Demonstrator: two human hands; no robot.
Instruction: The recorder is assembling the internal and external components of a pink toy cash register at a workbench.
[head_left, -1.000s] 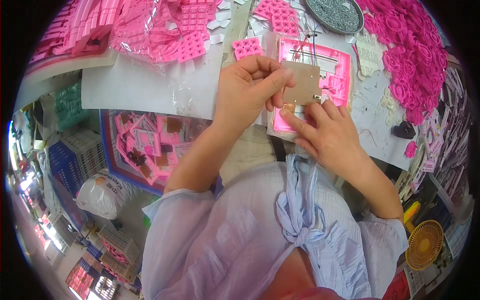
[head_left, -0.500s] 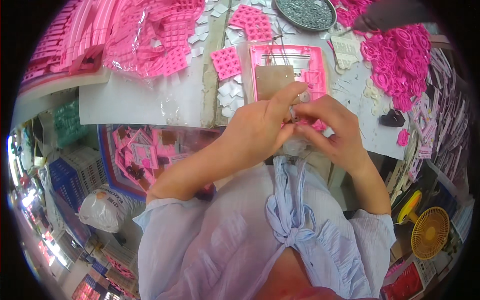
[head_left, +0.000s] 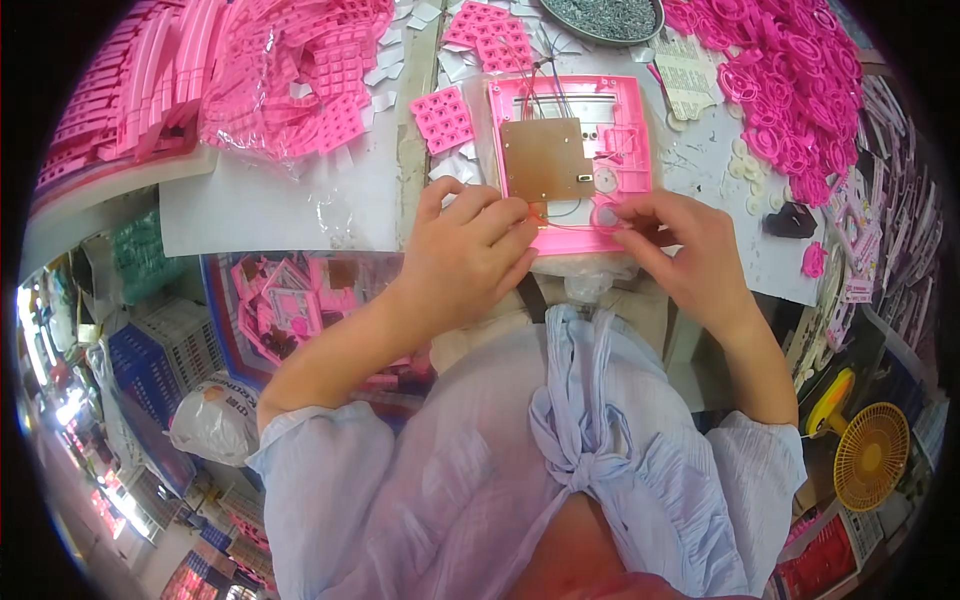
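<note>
A pink plastic casing (head_left: 637, 120) lies open in front of me, with a brown circuit board (head_left: 545, 160) and thin wires in it. My left hand (head_left: 468, 240) has its fingers curled round the casing's near left corner; part of the fingertips is hidden. Between the thumb and forefinger of my right hand (head_left: 690, 250) is a small grey disc (head_left: 607, 215) with pink about it, held at the casing's near right part. A thin red wire (head_left: 560, 226) runs across the casing toward the disc.
Pink button pads (head_left: 442, 119) and white pieces lie left of the casing. A round tray of small metal parts (head_left: 605, 18) stands behind. Pink rings (head_left: 785, 100) are heaped at right, near a black block (head_left: 790, 221). A box of pink parts (head_left: 225, 330) sits below left.
My hands have moved apart, the left one to the left onto the casing's corner. The disc, wire and most of the circuit board now show; before, my hands covered much of them.
</note>
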